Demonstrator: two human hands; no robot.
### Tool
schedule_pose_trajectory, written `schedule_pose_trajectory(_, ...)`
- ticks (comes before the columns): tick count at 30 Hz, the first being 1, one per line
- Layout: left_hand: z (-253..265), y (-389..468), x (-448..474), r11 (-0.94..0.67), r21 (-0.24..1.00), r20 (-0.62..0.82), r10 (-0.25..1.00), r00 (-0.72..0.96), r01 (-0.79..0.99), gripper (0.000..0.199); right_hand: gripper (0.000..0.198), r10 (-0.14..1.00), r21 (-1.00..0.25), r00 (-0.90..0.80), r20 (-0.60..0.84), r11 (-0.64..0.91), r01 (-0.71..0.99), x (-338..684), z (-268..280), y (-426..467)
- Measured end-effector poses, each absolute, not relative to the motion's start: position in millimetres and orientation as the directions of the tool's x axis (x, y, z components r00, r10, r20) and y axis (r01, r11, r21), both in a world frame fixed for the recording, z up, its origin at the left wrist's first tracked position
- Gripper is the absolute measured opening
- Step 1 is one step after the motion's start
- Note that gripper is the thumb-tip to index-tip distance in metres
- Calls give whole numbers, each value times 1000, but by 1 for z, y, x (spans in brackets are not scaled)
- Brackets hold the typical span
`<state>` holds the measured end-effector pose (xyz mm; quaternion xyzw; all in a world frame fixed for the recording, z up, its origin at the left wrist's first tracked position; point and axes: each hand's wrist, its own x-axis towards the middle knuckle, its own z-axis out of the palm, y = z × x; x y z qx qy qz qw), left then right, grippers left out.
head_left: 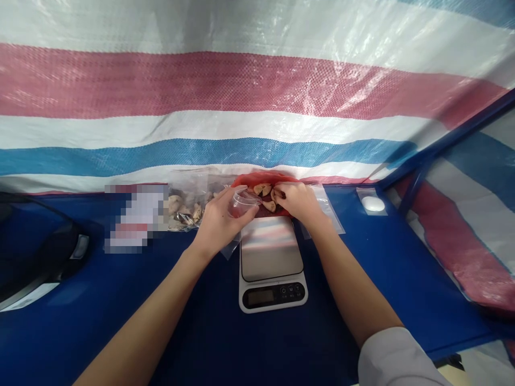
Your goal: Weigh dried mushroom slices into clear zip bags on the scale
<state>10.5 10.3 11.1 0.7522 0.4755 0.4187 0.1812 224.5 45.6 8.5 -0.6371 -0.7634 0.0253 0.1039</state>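
One tilted clear cup (245,200) in left hand (222,217)

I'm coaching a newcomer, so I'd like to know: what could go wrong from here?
The clear cup, held by its sides in the left hand, might slip or be squeezed. The right hand could knock slices out of the red bag onto the scale close by.

Clear cup (245,199); beside it, pale brown slices (269,206) inside a red bag (265,177)

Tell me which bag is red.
The red bag at the far edge of the scale, by the right hand; the other bags are clear.
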Motion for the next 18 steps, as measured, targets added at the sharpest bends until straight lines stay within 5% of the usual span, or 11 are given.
schedule_pose_trajectory(9, 12, 10, 10, -465, 683, 434, 879, 198, 564, 48, 30, 972, -120, -198, 130, 214, 970, 227, 5, 46)
schedule_pose_trajectory(13, 14, 9, 11, -477, 685, 435, 874, 215, 551, 46, 25, 971, -289, -193, 143, 228, 930, 232, 9, 48)
schedule_pose_trajectory(18, 18, 8, 11, -476, 697, 421, 877, 232, 536, 47, 24, 951, -642, -210, 226, 308, 703, 242, 12, 49)
